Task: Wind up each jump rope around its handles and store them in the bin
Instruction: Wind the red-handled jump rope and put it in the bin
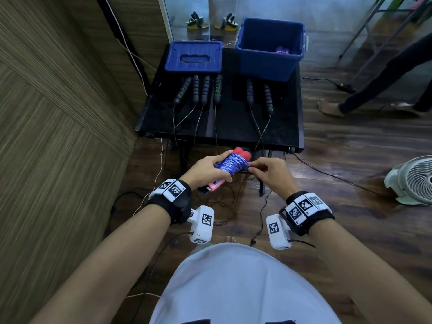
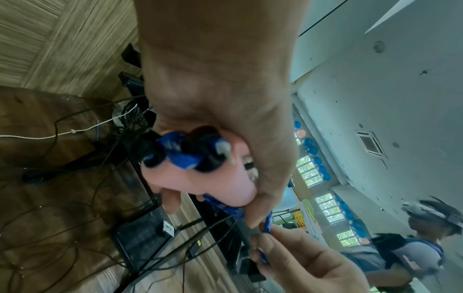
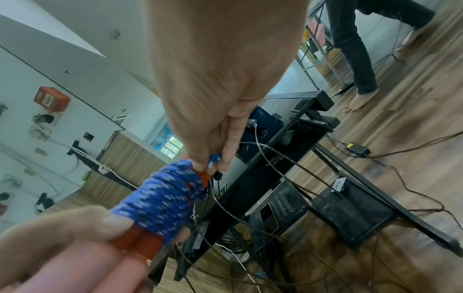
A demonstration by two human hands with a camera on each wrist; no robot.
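From my feed, the left hand is wrapped around the pink handles, with the blue rope coiled tight around them, held in the air in front of the black table. The right hand pinches the loose rope end. The blue bin sits on the table's far right, with its lid lying beside it.

Black surface against wood-panelled wall. White fan on wooden floor, right of surface. Two sandals beyond surface. Second person's dark-trousered legs at right. Loose cables under surface.
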